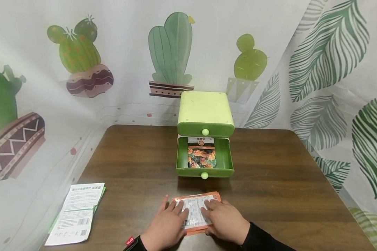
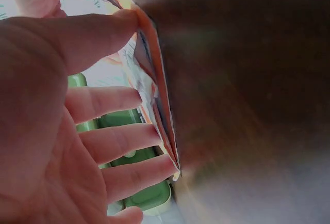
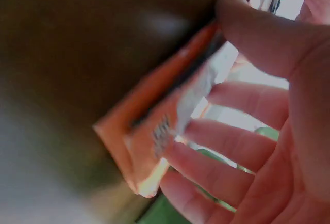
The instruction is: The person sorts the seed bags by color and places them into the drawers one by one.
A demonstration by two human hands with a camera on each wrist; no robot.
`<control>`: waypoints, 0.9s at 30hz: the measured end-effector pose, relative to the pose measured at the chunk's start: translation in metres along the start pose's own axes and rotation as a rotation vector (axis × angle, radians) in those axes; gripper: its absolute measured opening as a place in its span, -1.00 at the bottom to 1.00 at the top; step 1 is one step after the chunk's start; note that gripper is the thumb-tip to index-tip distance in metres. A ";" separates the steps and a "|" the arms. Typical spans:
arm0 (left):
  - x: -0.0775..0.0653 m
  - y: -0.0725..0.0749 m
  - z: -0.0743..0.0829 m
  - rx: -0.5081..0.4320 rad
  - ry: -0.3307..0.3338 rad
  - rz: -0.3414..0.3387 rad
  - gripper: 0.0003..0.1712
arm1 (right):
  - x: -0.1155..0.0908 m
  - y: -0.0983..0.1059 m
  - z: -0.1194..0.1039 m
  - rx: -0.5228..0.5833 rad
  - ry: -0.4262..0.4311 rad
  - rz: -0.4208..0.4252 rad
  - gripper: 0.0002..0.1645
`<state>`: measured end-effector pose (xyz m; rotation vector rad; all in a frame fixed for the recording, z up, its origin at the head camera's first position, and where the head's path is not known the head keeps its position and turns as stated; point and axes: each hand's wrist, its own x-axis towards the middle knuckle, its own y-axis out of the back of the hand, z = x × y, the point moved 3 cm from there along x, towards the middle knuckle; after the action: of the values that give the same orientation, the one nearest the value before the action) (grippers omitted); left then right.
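A small stack of orange-edged seed packets (image 1: 194, 213) lies on the table, its white printed label facing up. My left hand (image 1: 167, 223) rests on the stack's left side with fingers spread and straight. On the right side, my right hand (image 1: 224, 220) touches the packets with extended fingers. In the left wrist view the thumb (image 2: 103, 38) is at the near edge of the stack and the fingertips lie on its top. The right wrist view has the packet edges (image 3: 149, 126) slightly apart, with the fingers over the upper one.
Beyond the hands stands a green two-drawer box (image 1: 206, 108). Its lower drawer (image 1: 224, 157) is pulled out and contains a packet with orange flowers (image 1: 202, 155). White printed packets (image 1: 76, 212) with green edges lie at the table's left. A patterned cloth (image 1: 128, 62) hangs behind.
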<state>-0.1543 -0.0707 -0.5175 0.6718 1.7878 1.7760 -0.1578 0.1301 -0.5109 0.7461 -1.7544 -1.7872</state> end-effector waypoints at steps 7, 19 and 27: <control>-0.001 0.000 -0.001 -0.030 -0.013 0.028 -0.37 | 0.006 0.004 -0.002 -0.072 0.075 -0.010 -0.48; -0.005 0.001 -0.008 -0.082 -0.032 0.038 -0.31 | 0.014 0.003 -0.017 -0.175 0.091 0.067 -0.89; -0.005 0.002 -0.009 -0.051 -0.032 0.097 -0.45 | 0.013 0.009 -0.013 -0.151 0.057 0.113 -0.76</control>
<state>-0.1566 -0.0802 -0.5156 0.7735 1.7087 1.8572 -0.1575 0.1113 -0.5021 0.6175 -1.5727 -1.7822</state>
